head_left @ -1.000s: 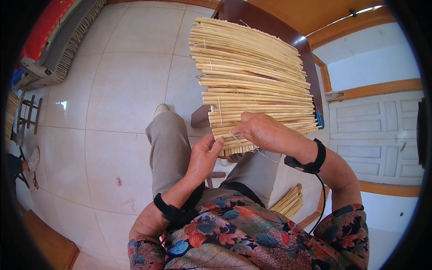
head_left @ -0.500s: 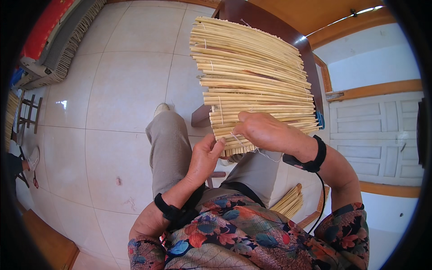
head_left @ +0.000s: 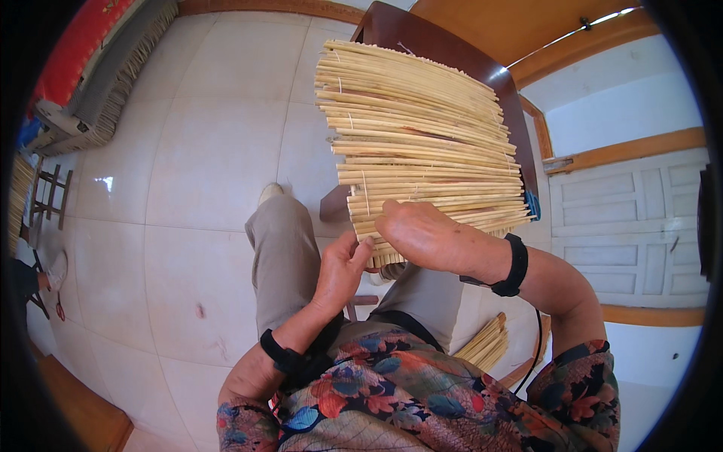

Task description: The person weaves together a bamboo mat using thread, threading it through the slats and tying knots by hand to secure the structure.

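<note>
A mat of pale straw-coloured reed stalks point(head_left: 422, 143), bound side by side with thin white string, lies over a dark red-brown table and hangs toward my knees. My left hand point(head_left: 343, 271) grips the near left corner of the mat, thumb on top and fingers beneath. Just right of it, my right hand point(head_left: 418, 232) lies over the near stalks with its fingers curled and pinched together. Whatever sits in that pinch is hidden; white string showed there a moment before.
The dark table point(head_left: 392, 26) stands ahead, beside an orange wooden panel. A bundle of loose stalks point(head_left: 483, 343) lies on the floor at my right. A small wooden stool point(head_left: 51, 192) and another person's foot point(head_left: 56, 271) are far left. A white panelled door point(head_left: 625, 226) is at right.
My right hand has shifted slightly left and down, closer to my left hand. The string end that trailed under it is no longer visible. My left hand keeps its hold.
</note>
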`<action>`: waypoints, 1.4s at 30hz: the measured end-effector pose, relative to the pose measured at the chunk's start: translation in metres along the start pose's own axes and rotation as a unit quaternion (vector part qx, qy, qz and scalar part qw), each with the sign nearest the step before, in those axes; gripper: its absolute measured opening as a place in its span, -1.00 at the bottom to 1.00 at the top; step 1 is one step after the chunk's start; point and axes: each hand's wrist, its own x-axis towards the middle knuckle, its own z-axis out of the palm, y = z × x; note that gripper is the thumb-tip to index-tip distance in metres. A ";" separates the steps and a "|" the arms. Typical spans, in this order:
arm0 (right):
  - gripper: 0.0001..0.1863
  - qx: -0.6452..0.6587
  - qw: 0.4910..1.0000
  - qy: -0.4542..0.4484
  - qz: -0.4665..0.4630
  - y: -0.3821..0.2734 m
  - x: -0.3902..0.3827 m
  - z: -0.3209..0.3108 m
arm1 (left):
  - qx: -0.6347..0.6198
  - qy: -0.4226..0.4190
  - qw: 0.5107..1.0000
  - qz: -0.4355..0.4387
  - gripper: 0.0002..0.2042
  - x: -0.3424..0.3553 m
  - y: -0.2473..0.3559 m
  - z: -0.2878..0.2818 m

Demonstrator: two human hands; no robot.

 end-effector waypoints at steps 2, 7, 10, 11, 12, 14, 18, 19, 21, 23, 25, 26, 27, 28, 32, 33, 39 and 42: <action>-0.89 0.005 1.000 0.006 -0.010 0.001 -0.001 -0.001 | -0.026 0.009 0.999 0.020 -0.75 0.000 0.000 0.002; -0.89 0.018 1.000 0.010 -0.016 0.003 -0.003 -0.003 | -0.018 -0.002 1.000 0.011 -0.76 0.000 0.000 0.002; -0.89 0.017 1.000 -0.007 -0.025 0.003 -0.004 -0.005 | -0.028 -0.006 1.000 0.010 -0.77 -0.001 0.000 0.003; -0.89 0.024 0.999 0.001 -0.027 0.003 -0.004 -0.006 | -0.044 -0.008 0.999 0.012 -0.78 -0.001 0.000 0.003; -0.89 0.031 0.999 0.009 -0.029 0.003 -0.004 -0.006 | -0.043 -0.008 0.999 0.013 -0.78 0.000 -0.003 0.002; -0.89 0.024 0.999 0.011 -0.029 0.004 -0.004 0.000 | -0.003 -0.009 1.000 0.015 -0.78 0.002 -0.008 0.000; -0.89 0.006 1.000 0.005 -0.025 0.000 0.000 0.001 | -0.020 0.006 1.000 0.023 -0.79 -0.001 -0.003 0.004; -0.89 0.006 1.000 0.005 -0.025 -0.002 0.000 0.001 | -0.017 0.005 1.000 0.018 -0.79 -0.001 -0.004 0.003; -0.90 0.002 1.000 0.026 -0.017 -0.005 0.000 0.003 | -0.013 0.005 1.000 0.012 -0.79 -0.001 -0.006 0.002; -0.89 0.001 0.999 0.028 -0.026 -0.004 0.000 0.003 | -0.015 -0.006 1.000 0.012 -0.79 -0.001 -0.006 0.001; -0.89 -0.001 0.999 0.030 -0.031 -0.001 -0.001 0.005 | -0.005 -0.008 1.000 0.014 -0.78 -0.003 -0.001 0.001; -0.87 0.016 0.999 0.036 -0.029 0.001 -0.002 0.008 | 0.001 -0.009 1.000 0.016 -0.78 -0.003 0.002 0.002; -0.86 0.034 0.998 0.042 -0.027 0.003 -0.003 0.009 | 0.003 -0.013 1.000 0.017 -0.78 -0.004 0.006 0.006; -0.86 0.034 0.998 0.047 -0.030 0.003 -0.003 0.004 | -0.015 -0.009 1.000 0.008 -0.77 -0.007 0.011 0.009; -0.82 0.099 0.993 0.068 0.019 0.018 -0.014 -0.013 | -0.102 -0.038 0.994 -0.018 -0.71 -0.008 0.007 0.009; -0.80 0.113 0.986 0.124 -0.001 0.026 -0.020 -0.014 | -0.097 -0.037 0.994 -0.014 -0.71 -0.010 0.006 0.009; -0.78 0.087 0.975 0.179 0.094 0.055 -0.045 0.024 | -0.143 -0.031 0.985 -0.089 -0.72 -0.009 0.004 0.012; -0.75 0.105 0.962 0.221 0.122 0.058 -0.045 0.048 | -0.144 -0.006 0.987 -0.076 -0.74 -0.009 0.006 0.022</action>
